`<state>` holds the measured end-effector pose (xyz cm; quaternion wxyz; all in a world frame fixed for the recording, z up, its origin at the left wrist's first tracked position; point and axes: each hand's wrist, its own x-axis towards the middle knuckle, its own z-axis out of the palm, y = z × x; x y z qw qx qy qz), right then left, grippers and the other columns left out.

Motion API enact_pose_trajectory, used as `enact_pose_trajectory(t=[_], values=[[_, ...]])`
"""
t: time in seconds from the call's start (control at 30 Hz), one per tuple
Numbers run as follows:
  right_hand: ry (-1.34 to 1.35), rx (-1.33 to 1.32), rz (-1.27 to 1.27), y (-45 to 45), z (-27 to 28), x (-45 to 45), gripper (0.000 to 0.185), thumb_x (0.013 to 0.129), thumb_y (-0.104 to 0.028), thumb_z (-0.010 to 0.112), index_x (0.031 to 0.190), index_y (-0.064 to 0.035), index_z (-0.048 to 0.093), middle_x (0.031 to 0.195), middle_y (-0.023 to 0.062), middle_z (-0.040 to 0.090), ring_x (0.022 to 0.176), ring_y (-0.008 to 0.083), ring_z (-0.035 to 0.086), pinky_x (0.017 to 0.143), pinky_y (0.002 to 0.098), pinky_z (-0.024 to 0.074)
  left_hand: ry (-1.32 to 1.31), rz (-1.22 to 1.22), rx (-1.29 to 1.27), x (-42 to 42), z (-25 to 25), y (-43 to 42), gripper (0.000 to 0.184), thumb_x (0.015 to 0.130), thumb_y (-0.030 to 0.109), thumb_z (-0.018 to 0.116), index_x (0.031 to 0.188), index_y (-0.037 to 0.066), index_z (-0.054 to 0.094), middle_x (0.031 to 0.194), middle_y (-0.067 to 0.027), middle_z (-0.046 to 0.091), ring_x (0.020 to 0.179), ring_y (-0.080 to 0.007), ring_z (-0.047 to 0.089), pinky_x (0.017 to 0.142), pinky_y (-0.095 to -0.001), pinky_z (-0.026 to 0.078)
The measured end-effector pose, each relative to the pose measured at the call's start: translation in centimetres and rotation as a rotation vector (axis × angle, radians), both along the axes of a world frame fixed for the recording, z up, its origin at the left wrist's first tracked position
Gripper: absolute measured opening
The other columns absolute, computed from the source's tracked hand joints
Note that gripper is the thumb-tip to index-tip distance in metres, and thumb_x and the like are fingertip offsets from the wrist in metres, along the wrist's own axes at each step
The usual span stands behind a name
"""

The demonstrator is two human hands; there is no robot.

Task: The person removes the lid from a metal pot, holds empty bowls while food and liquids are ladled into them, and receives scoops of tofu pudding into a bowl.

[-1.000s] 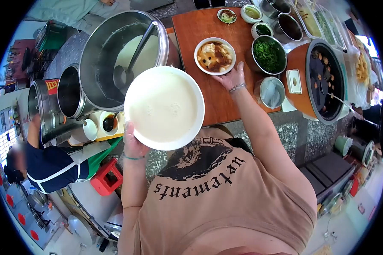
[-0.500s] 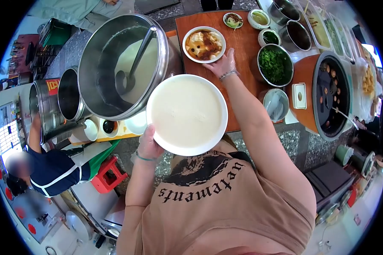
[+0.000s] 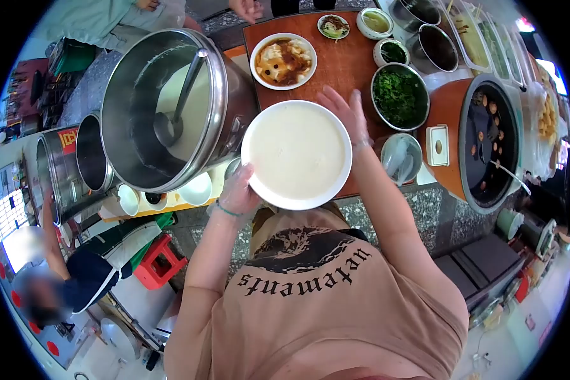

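Observation:
My left hand [image 3: 239, 192], in a clear glove, grips the left rim of a large white bowl [image 3: 286, 206]. A smooth, pale, milky liquid or soft curd [image 3: 296, 152] fills this bowl close to its brim. Beyond the bowl's right rim, my right hand [image 3: 345, 115] is open with its fingers apart, also gloved; whether its wrist side touches the rim I cannot tell. Farther off on the wooden table stands a smaller white bowl [image 3: 258, 75] of white curd in brown sauce. Just right of my right hand is a metal pot [image 3: 427, 101] of chopped green herbs [image 3: 394, 95].
A big steel pot [image 3: 217, 126] with a ladle [image 3: 187, 88] stands left. An orange cooker [image 3: 449, 107] of eggs in dark liquid stands right. Small condiment bowls line the table's far side. A co-worker [image 3: 95, 272] is at lower left; another person's hand [image 3: 246, 9] shows at top.
My right hand has drawn back from the sauced bowl toward the large bowl. The large bowl has shifted right and slightly forward with my left hand. A person's hand has appeared at the top.

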<state>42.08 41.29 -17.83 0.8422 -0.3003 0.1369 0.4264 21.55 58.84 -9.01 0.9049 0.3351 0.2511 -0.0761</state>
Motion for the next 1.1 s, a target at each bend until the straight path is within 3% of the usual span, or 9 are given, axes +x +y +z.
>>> enact_pose_trajectory(t=[0.1,0.17,0.27,0.5,0.67,0.93,1.03,1.1], values=[[0.054,0.126,-0.008,-3.7,4.9,-3.7,0.08,0.09,-0.065,0.015,0.142,-0.005,0.023,0.146,0.0161,0.026,0.133,0.0291,0.029,0.109,0.0438,0.0249,0.019,0.001,-0.037,1.9,-1.7,-0.9,0.057,0.092,0.033,0.046,0.135,-0.002,0.031,0.134,-0.0156,0.042,0.121,-0.0253,0.046,0.102,-0.0376,0.038],[0.102,0.12,-0.048,-4.8,8.6,-5.4,0.081,0.089,-0.065,0.018,0.141,-0.004,0.025,0.144,0.015,0.03,0.131,0.0292,0.032,0.108,0.044,0.0258,-0.004,-0.034,-0.07,3.1,-2.5,-1.1,0.057,0.093,0.033,0.046,0.135,-0.002,0.03,0.134,-0.0146,0.042,0.122,-0.024,0.044,0.104,-0.0367,0.035],[0.161,0.107,-0.099,-6.3,9.4,-6.9,0.081,0.089,-0.066,0.02,0.14,-0.004,0.026,0.142,0.013,0.033,0.13,0.0292,0.034,0.108,0.0447,0.0265,0.014,-0.034,-0.02,4.2,-4.8,-1.7,0.061,0.091,0.04,0.049,0.133,-0.001,0.034,0.132,-0.0148,0.046,0.12,-0.0243,0.047,0.102,-0.0381,0.038],[0.192,-0.017,-0.229,-7.4,6.1,-6.5,0.08,0.088,-0.067,0.019,0.14,-0.0068,0.028,0.141,0.0103,0.036,0.13,0.0291,0.032,0.107,0.0459,0.0261,-0.036,-0.153,-0.084,7.4,-7.5,-2.5,0.074,0.086,0.047,0.057,0.137,0.001,0.029,0.134,-0.0112,0.043,0.122,-0.0227,0.046,0.105,-0.0386,0.035],[0.184,0.058,-0.296,-7.3,1.3,-5.7,0.075,0.091,-0.063,0.019,0.138,-0.0063,0.03,0.141,0.0107,0.036,0.13,0.0299,0.032,0.108,0.0474,0.0256,0.064,-0.172,-0.118,9.6,-9.7,-2.8,0.054,0.095,0.035,0.045,0.139,0.012,0.027,0.134,-0.0094,0.043,0.124,-0.0226,0.044,0.099,-0.0438,0.042],[0.098,0.038,-0.299,-6.7,-4.3,-3.8,0.073,0.09,-0.062,0.025,0.138,-0.0069,0.031,0.142,0.0118,0.035,0.131,0.0309,0.03,0.108,0.0486,0.0242,0.164,-0.071,-0.142,13.4,-15.0,-3.5,0.046,0.098,0.033,0.039,0.136,0.007,0.035,0.133,-0.0102,0.044,0.121,-0.0219,0.046,0.1,-0.0414,0.041],[0.111,-0.026,-0.276,-6.4,-4.7,-3.2,0.074,0.089,-0.064,0.027,0.139,-0.0094,0.03,0.143,0.0121,0.031,0.132,0.0318,0.028,0.107,0.0521,0.0247,0.204,-0.034,-0.135,14.6,-17.0,-3.1,0.049,0.097,0.032,0.041,0.14,0.01,0.03,0.135,-0.0085,0.043,0.123,-0.0203,0.043,0.103,-0.0377,0.037],[0.12,-0.073,-0.278,-5.9,-4.3,-3.0,0.073,0.089,-0.064,0.027,0.14,-0.0124,0.029,0.145,0.0116,0.027,0.133,0.0331,0.027,0.105,0.0564,0.0253,0.151,-0.06,-0.111,15.3,-18.3,-2.6,0.051,0.097,0.037,0.039,0.14,0.011,0.032,0.141,-0.0085,0.037,0.129,-0.0202,0.036,0.108,-0.0377,0.027]])
